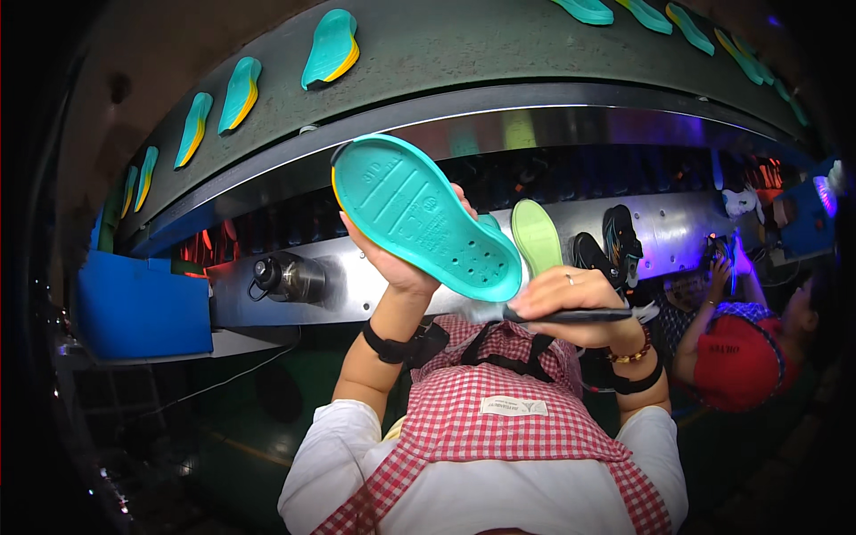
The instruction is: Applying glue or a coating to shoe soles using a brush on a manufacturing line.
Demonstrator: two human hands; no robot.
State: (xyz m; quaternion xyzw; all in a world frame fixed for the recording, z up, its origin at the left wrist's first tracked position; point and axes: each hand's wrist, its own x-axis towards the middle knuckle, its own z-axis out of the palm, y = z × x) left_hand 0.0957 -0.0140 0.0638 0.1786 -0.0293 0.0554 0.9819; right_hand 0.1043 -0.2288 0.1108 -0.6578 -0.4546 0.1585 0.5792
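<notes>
My left hand [390,266] holds up a turquoise shoe sole [419,209] with a yellow and black edge, gripping it from beneath and along its side. The sole's hollow inner face, with moulded ribs and small holes near the heel, is turned toward me. My right hand [571,299] is closed around a black-handled brush [584,316]. Its pale, motion-blurred tip [481,311] lies at the heel end of the sole; whether it touches cannot be told. Just beyond my right hand lies a yellow-green insole [537,234].
Several turquoise-and-yellow soles [332,49] lie on a dark conveyor belt [428,53] at the back. A metal bench [343,267] carries a dark bottle [290,277] and black shoes [620,236]. A blue box [143,308] stands left; a co-worker in a red cap [744,361] is close right.
</notes>
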